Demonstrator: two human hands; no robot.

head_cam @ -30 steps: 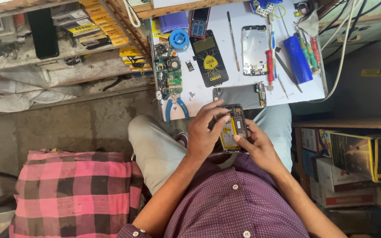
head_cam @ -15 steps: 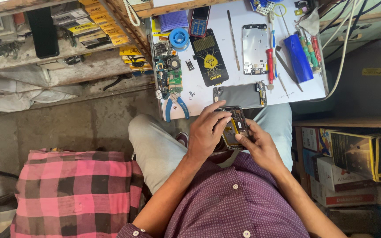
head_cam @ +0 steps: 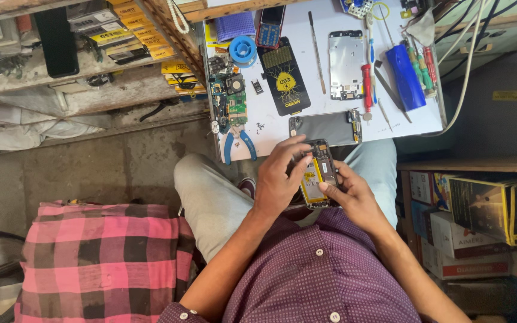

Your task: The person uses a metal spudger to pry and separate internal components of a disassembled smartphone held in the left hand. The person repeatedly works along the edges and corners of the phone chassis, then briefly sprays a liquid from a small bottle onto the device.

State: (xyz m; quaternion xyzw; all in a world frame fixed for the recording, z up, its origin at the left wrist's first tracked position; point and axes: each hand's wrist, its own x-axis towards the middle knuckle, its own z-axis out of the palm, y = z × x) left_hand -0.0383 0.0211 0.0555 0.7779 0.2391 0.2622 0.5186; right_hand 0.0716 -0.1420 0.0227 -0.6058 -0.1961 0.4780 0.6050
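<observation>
Left hand (head_cam: 279,179): fingers curled over the upper left edge of an opened black smartphone with a yellow battery showing inside (head_cam: 317,175), gripping it from the left. Right hand (head_cam: 354,194): closed on the same phone from the right, thumb lying across its lower edge. The phone sits between both hands above the lap, just below the near edge of a small white worktable (head_cam: 270,122). Directly beyond the hands, at the table's near edge: a grey rectangular phone screen panel lying flat (head_cam: 324,127). Left of it, overhanging the edge: blue-handled pliers (head_cam: 239,143). Above the pliers: a green circuit board with small mounted parts (head_cam: 230,98). Table centre: a black rectangular packet with a yellow emblem (head_cam: 284,78), a thin metal prying tool (head_cam: 315,51), and a silver phone frame with a hollow back (head_cam: 346,64). To the right: a red-handled screwdriver (head_cam: 366,87) and a blue plastic oblong case (head_cam: 406,76). Far edge: a blue tape roll (head_cam: 243,49) and a small red-edged phone (head_cam: 270,25). White cables (head_cam: 465,78) hang along the table's right side. On the floor to the left: pink and black checked cloth (head_cam: 100,257). At right, under a wooden shelf: stacked cardboard boxes (head_cam: 480,221). The person wears a purple dotted button shirt (head_cam: 324,269) and light grey trousers (head_cam: 210,197).
</observation>
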